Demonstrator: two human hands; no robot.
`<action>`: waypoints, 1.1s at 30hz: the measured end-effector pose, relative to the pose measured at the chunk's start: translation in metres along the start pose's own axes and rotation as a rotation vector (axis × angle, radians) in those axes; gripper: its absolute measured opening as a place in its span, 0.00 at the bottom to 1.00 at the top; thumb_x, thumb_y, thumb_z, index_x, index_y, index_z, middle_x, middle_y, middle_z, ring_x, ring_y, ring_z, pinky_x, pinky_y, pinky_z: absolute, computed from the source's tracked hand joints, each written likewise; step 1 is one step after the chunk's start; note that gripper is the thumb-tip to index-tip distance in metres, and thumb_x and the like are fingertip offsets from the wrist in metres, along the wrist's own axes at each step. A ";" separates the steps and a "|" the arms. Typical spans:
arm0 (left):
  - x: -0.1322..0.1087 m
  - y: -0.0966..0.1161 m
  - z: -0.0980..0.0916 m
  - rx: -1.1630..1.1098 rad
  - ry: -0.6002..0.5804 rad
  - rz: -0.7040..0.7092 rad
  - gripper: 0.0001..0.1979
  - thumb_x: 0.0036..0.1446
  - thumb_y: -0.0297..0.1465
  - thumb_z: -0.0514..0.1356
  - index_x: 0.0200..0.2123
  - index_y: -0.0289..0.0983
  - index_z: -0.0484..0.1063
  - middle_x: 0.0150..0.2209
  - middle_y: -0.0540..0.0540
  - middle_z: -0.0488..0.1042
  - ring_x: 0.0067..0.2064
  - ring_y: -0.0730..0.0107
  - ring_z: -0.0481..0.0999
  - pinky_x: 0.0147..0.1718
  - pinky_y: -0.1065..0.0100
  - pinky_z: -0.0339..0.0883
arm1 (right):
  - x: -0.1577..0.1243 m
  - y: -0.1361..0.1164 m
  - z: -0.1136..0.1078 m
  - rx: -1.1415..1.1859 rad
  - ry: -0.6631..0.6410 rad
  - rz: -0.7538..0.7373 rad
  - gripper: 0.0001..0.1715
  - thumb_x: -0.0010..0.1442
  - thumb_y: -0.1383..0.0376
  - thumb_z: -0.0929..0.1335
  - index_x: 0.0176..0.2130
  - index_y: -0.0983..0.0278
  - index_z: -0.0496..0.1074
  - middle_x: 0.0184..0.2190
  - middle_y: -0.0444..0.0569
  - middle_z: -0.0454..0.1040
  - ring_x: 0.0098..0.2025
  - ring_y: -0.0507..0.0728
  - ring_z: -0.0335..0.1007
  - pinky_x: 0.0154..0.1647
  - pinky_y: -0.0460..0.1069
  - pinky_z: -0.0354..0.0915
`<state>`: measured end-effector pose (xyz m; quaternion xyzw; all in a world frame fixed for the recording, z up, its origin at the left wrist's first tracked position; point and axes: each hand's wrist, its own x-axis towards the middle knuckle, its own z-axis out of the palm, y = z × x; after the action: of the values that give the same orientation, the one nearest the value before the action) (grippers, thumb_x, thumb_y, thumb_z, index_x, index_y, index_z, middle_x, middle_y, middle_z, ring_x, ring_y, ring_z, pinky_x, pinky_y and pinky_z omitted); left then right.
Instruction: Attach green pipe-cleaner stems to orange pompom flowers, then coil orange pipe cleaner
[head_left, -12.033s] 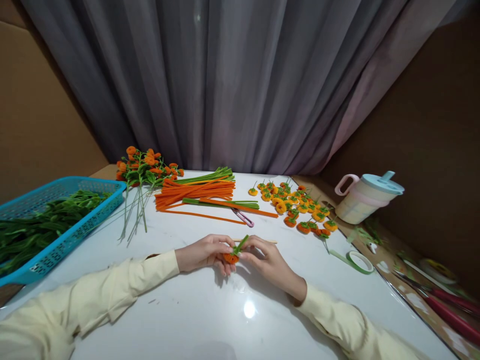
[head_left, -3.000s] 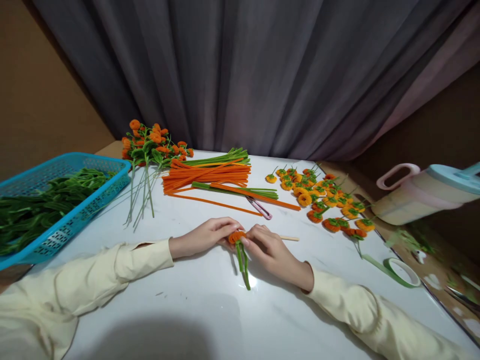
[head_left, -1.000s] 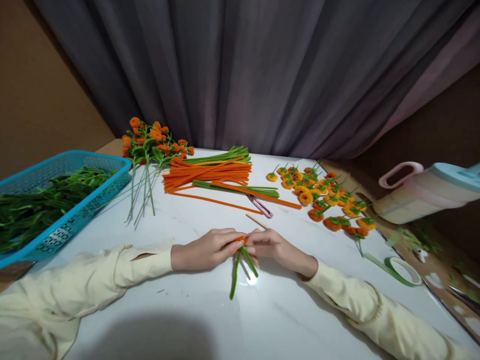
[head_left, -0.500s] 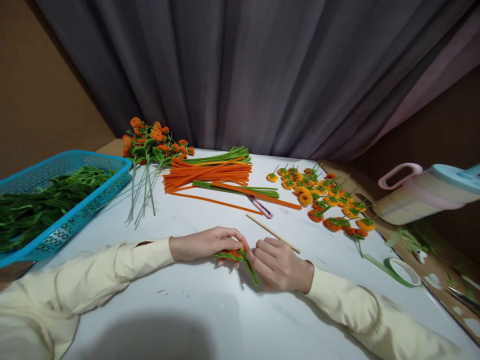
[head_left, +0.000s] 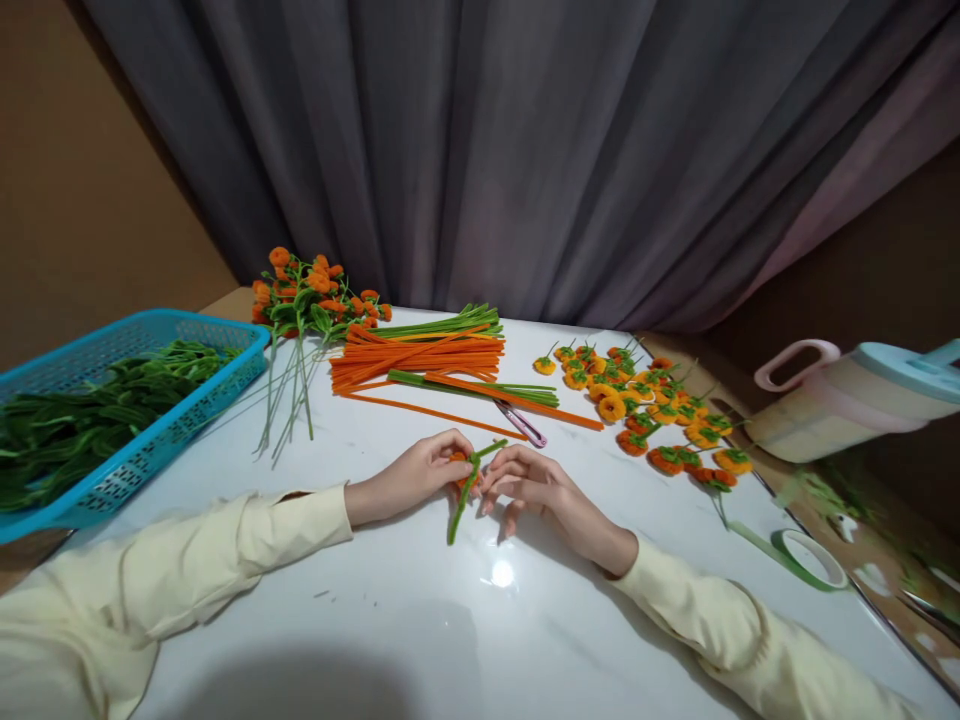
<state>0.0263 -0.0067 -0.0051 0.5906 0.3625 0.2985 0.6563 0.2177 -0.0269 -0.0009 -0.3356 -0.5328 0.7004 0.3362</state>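
Note:
My left hand [head_left: 416, 475] and my right hand [head_left: 525, 485] meet over the white table [head_left: 420, 620], both in cream sleeves. Between them is a small orange pipe-cleaner flower with green pipe-cleaner strands [head_left: 463, 487]. The left fingers curl round the orange head, which is mostly hidden. My right fingertips pinch the upper green strand beside it. One green strand hangs down toward me onto the table.
A pile of orange and green pipe cleaners [head_left: 420, 360] and pink-handled scissors [head_left: 521, 425] lie behind the hands. Several finished small flowers [head_left: 645, 410] sit at right, stemmed flowers [head_left: 307, 300] at back left. A blue basket [head_left: 127, 460] of green leaves, a lidded jug [head_left: 847, 400] and green tape [head_left: 806, 555] flank the table.
The wooden stick seen behind my right hand half a second ago is out of sight. My right hand has lifted from the table and now pinches the green strand, which points up and right.

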 end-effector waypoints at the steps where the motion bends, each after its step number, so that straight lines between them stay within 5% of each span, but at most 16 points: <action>1: -0.001 0.000 0.000 0.121 0.039 0.069 0.04 0.54 0.29 0.57 0.32 0.35 0.64 0.28 0.50 0.70 0.30 0.73 0.70 0.30 0.71 0.62 | 0.001 0.000 0.001 -0.002 0.008 0.014 0.15 0.53 0.59 0.69 0.37 0.65 0.63 0.34 0.50 0.69 0.33 0.56 0.70 0.24 0.47 0.69; 6: -0.005 -0.001 0.001 0.513 0.073 0.362 0.04 0.56 0.27 0.55 0.31 0.34 0.70 0.38 0.45 0.72 0.40 0.70 0.70 0.39 0.69 0.63 | 0.002 0.005 0.007 -0.204 0.075 0.034 0.23 0.49 0.53 0.72 0.36 0.65 0.63 0.27 0.43 0.66 0.26 0.49 0.64 0.15 0.41 0.59; 13: -0.011 -0.006 0.001 0.838 0.060 0.566 0.05 0.58 0.26 0.54 0.36 0.34 0.68 0.37 0.43 0.72 0.40 0.66 0.70 0.42 0.65 0.62 | 0.000 0.004 0.010 -0.335 0.045 0.081 0.16 0.55 0.56 0.67 0.30 0.67 0.65 0.22 0.42 0.67 0.21 0.46 0.58 0.19 0.42 0.55; 20: -0.013 -0.003 0.004 0.856 0.050 0.560 0.06 0.58 0.27 0.53 0.38 0.36 0.67 0.35 0.45 0.72 0.38 0.68 0.70 0.39 0.67 0.61 | 0.001 0.005 0.004 -0.285 0.003 0.087 0.09 0.54 0.62 0.67 0.32 0.66 0.66 0.22 0.43 0.70 0.18 0.46 0.60 0.16 0.41 0.54; 24: -0.010 0.000 0.005 0.728 0.080 0.361 0.04 0.56 0.28 0.54 0.32 0.35 0.67 0.29 0.48 0.71 0.30 0.71 0.68 0.32 0.70 0.61 | 0.005 0.006 -0.002 -0.173 -0.028 0.116 0.10 0.53 0.62 0.67 0.29 0.67 0.65 0.20 0.44 0.72 0.16 0.46 0.62 0.13 0.40 0.51; 28: -0.005 0.003 0.001 0.422 -0.041 0.103 0.04 0.54 0.29 0.56 0.30 0.34 0.66 0.24 0.51 0.68 0.25 0.75 0.66 0.26 0.73 0.59 | 0.006 0.004 -0.006 -0.100 -0.044 0.163 0.08 0.50 0.66 0.68 0.26 0.67 0.64 0.16 0.43 0.71 0.13 0.45 0.59 0.10 0.39 0.48; 33: -0.002 0.005 -0.007 0.426 -0.176 0.129 0.06 0.52 0.31 0.58 0.32 0.33 0.67 0.27 0.51 0.67 0.27 0.76 0.63 0.28 0.74 0.57 | 0.003 0.002 -0.008 -0.173 -0.095 0.167 0.11 0.50 0.62 0.70 0.27 0.67 0.65 0.15 0.40 0.68 0.12 0.45 0.57 0.10 0.40 0.48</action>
<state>0.0197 -0.0040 0.0004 0.7613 0.3202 0.2042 0.5256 0.2221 -0.0203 -0.0044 -0.3731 -0.5765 0.6925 0.2212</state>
